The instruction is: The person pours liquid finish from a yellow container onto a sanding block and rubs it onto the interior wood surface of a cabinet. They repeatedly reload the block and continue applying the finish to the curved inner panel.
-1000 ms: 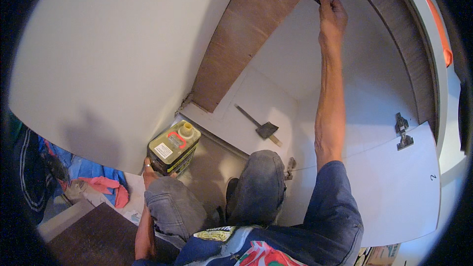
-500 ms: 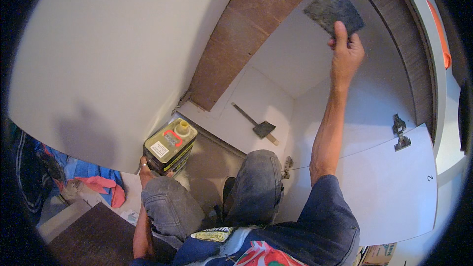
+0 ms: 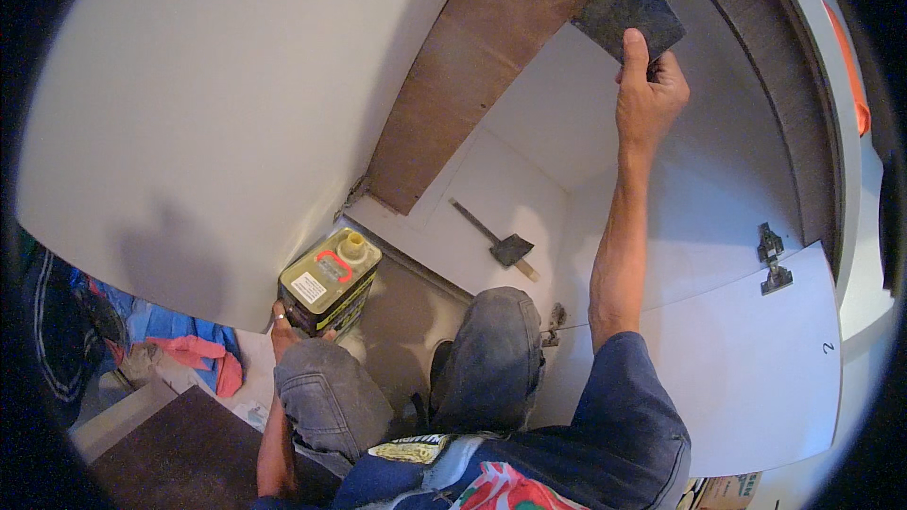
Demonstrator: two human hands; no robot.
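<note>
My right hand (image 3: 650, 80) is raised inside the cabinet, its thumb and fingers closed on the lower corner of a thin, dark, square piece (image 3: 630, 14). The upper left edge of that piece lies close to a brown wooden board (image 3: 491, 47); whether they touch I cannot tell. Low on the left, my left hand (image 3: 282, 329) grips the bottom end of a rectangular metal can (image 3: 324, 288) with a yellow spout and red handle. The can stands tilted beside my left knee, which partly hides the hand.
On the white cabinet base lies a stick (image 3: 470, 217) with a small dark piece (image 3: 511, 249) on it. An open white door (image 3: 718, 368) with metal hinges (image 3: 774, 260) reaches out at the right. Blue and red cloths (image 3: 198, 345) lie at the left, near a dark brown panel (image 3: 175, 444).
My right hand has shifted slightly left and up with the dark square piece, bringing it nearer the brown board. My left hand stays on the can.
</note>
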